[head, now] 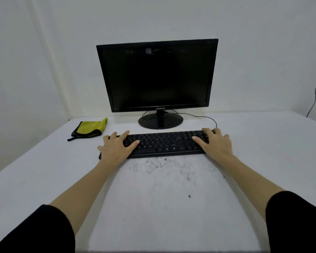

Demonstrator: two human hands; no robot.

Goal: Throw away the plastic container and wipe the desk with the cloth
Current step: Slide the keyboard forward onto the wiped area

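Resting on keyboard [164, 143]: left hand [117, 148], right hand [215, 145], fingers [131, 145] spread flat.
Yellow-green cloth [91, 126] on bench [44, 170], left of monitor [157, 75].

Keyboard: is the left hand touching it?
Touching. The head view shows the left hand lying over the left end of the keyboard, with its fingers resting on the keys.

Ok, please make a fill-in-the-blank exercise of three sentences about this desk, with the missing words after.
1. The left hand and the right hand both rest on the black ____.
2. The yellow cloth lies on the desk, to the ____ of the monitor.
3. Both sleeves of the person are ____.
Missing words: keyboard, left, black.
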